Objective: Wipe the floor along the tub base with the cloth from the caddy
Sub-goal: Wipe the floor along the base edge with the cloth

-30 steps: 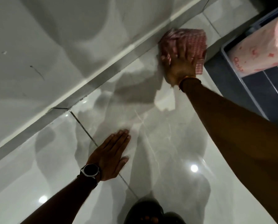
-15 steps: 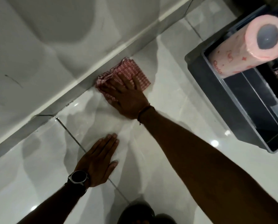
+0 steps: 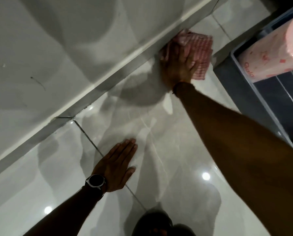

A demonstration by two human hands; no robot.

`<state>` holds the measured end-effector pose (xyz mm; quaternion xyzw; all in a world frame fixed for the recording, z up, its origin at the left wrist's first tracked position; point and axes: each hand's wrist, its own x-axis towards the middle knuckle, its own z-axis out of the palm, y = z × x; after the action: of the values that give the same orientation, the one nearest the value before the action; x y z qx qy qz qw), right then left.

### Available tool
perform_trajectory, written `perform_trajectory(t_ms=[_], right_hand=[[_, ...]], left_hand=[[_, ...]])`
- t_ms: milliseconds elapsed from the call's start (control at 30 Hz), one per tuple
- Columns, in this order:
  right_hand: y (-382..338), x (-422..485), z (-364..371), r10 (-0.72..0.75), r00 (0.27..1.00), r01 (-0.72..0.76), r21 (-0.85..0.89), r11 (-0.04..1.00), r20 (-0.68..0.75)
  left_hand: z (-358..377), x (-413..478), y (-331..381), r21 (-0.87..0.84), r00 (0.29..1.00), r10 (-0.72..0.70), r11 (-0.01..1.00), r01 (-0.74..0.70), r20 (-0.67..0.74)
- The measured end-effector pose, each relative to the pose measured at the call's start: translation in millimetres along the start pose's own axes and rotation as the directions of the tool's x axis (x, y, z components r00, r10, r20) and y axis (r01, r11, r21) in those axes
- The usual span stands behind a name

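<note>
A red-and-white checked cloth (image 3: 203, 48) lies flat on the glossy floor tiles (image 3: 168, 150), pushed against the grey strip at the tub base (image 3: 108, 82). My right hand (image 3: 178, 65) presses down on the cloth with its fingers spread, blurred by motion. My left hand (image 3: 116, 166), with a dark watch on its wrist, rests palm-down on the tile nearer to me, fingers together, holding nothing. The white tub wall (image 3: 48, 48) fills the upper left.
A dark grey caddy (image 3: 244, 92) stands on the floor at the right, just beside the cloth, with a pink paper roll (image 3: 270, 51) lying in it. A dark shoe (image 3: 156, 223) shows at the bottom edge. A grout line (image 3: 91, 142) runs diagonally across the tiles.
My right hand has slid the cloth back along the tub base, away from my left hand and towards the caddy. My left hand has stayed planted on the tile.
</note>
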<state>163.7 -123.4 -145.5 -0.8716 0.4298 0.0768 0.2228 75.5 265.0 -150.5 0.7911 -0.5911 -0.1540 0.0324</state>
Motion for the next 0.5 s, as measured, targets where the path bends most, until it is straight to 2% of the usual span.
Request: perform_trajectory(t_ms=[133, 200, 267, 367, 500], right_hand=[[-41.1, -78.9, 53.8, -0.199, 0.980, 0.199, -0.106, 0.974, 0.015], [-59.3, -123.1, 75.4, -0.371, 0.927, 0.374, -0.135, 0.918, 0.048], [-76.2, -161.6, 91.7, -0.544, 0.830, 0.557, -0.134, 0.819, 0.123], [-88.6, -190.4, 107.3, -0.742, 0.623, 0.781, -0.144, 0.607, 0.248], [-64.2, -163.2, 93.4, -0.881, 0.384, 0.923, -0.149, 0.356, 0.274]], left_hand=[[-1.5, 1.6, 1.0, -0.032, 1.000, 0.003, 0.999, -0.003, -0.003], [0.4, 0.8, -0.6, -0.041, 1.000, 0.001, 0.999, -0.001, 0.004], [2.1, -0.2, -1.6, -0.030, 1.000, 0.017, 0.999, -0.017, -0.014], [3.1, -1.6, -1.8, 0.017, 0.997, 0.051, 0.999, -0.050, -0.051], [4.0, -0.5, -2.8, -0.044, 1.000, -0.012, 0.999, 0.013, 0.002]])
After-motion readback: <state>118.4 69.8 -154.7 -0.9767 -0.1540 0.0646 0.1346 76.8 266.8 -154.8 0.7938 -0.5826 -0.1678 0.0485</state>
